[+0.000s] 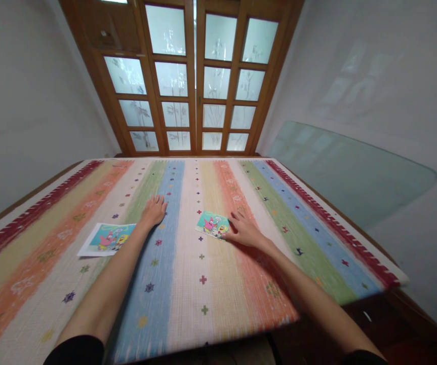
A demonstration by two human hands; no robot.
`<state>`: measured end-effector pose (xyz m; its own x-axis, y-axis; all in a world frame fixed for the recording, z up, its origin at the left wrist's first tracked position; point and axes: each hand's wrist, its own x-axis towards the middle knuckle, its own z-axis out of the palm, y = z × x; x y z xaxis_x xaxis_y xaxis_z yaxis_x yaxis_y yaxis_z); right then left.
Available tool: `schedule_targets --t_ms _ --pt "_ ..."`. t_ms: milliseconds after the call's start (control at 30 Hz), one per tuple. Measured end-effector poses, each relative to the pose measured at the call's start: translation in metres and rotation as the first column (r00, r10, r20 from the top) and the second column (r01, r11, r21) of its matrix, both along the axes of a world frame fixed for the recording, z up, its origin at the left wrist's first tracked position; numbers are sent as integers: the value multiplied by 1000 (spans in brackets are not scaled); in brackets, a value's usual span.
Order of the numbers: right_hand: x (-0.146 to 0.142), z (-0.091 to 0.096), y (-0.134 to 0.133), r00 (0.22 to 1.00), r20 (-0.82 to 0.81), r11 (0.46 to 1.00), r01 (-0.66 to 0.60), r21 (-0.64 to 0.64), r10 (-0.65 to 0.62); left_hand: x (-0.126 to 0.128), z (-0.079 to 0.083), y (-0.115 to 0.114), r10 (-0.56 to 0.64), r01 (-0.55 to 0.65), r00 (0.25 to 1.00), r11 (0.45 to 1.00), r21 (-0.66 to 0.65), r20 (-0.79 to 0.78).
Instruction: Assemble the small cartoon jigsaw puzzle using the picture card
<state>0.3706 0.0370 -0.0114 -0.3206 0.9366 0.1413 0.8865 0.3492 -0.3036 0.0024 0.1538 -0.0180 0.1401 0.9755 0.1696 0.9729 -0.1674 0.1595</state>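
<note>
A small picture card (211, 224) with pink and yellow cartoon figures on a teal ground lies on the striped cloth, tilted slightly. My right hand (245, 230) has its thumb and fingers at the card's right edge, gripping it. My left hand (154, 209) rests palm down on the green and blue stripes, fingers loosely spread and nothing in them. Partly behind my left forearm is a larger white-bordered print (106, 239) with the same cartoon picture; its right end is hidden by that arm.
The striped cloth (188, 284) covers a wide table, whose near edge is in front of me. Wooden doors with frosted panes (174, 78) stand beyond the far edge. A pale glass sheet (340, 167) leans on the right wall.
</note>
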Motion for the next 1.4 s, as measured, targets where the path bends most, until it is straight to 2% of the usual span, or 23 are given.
schedule_targets --t_ms 167,267,300,367,467,567,633,733,833,1000,1267,1333,1400 --pt "-16 1 5 990 -140 997 -29 -76 18 -33 12 2 55 -55 998 996 64 1" --pt "-21 3 17 972 -236 992 -39 -122 10 -32 17 -9 50 -51 999 991 125 10" --pt "-24 3 21 966 -260 991 -37 -129 2 -27 18 -14 35 -37 999 988 149 20" --pt "-29 4 29 950 -312 989 -37 -142 -9 -11 16 -26 -117 99 989 978 184 92" --pt "-38 4 38 910 -414 981 -85 -173 6 20 11 -47 -344 324 915 938 121 212" --pt "-45 3 43 859 -511 967 -162 -196 40 47 6 -61 -414 439 857 899 -13 308" --pt "-49 2 45 837 -546 963 -185 -198 48 58 4 -64 -430 479 823 877 -47 372" --pt "-53 -2 48 845 -531 979 -155 -131 63 62 5 -61 -406 476 786 879 -37 465" --pt "-59 -4 51 870 -483 986 -150 -68 99 59 8 -55 -366 441 782 897 -31 505" --pt "-72 1 62 875 -442 961 -261 -90 197 55 13 -49 -302 392 762 919 -37 573" --pt "-82 13 70 897 -412 950 -255 -179 163 51 25 -58 -238 405 652 912 -65 720" --pt "-83 13 69 882 -445 947 -262 -188 155 52 28 -60 -212 391 620 918 -64 755" --pt "-85 13 68 830 -540 927 -303 -222 142 52 31 -61 -183 371 585 927 -60 790"
